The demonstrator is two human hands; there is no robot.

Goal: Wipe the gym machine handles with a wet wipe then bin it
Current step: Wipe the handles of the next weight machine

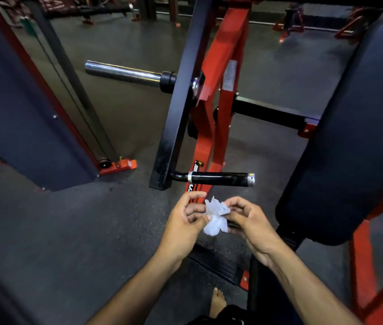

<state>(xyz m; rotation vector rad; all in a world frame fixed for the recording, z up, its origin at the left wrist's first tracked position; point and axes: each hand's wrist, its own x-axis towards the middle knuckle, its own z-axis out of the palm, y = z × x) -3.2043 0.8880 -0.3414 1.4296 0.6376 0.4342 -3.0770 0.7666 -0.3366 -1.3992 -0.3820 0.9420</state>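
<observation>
A crumpled white wet wipe hangs between both hands at the lower middle of the head view. My left hand pinches its left side with thumb and fingers. My right hand pinches its right side with curled fingers. Just above the hands, a black machine handle with silver end caps sticks out to the right from a black upright post. The wipe is a short way below the handle and does not touch it.
The red frame rises behind the handle. A chrome weight peg juts left. A large dark pad fills the right. Another machine's dark panel stands left. A bare foot rests on the grey floor below.
</observation>
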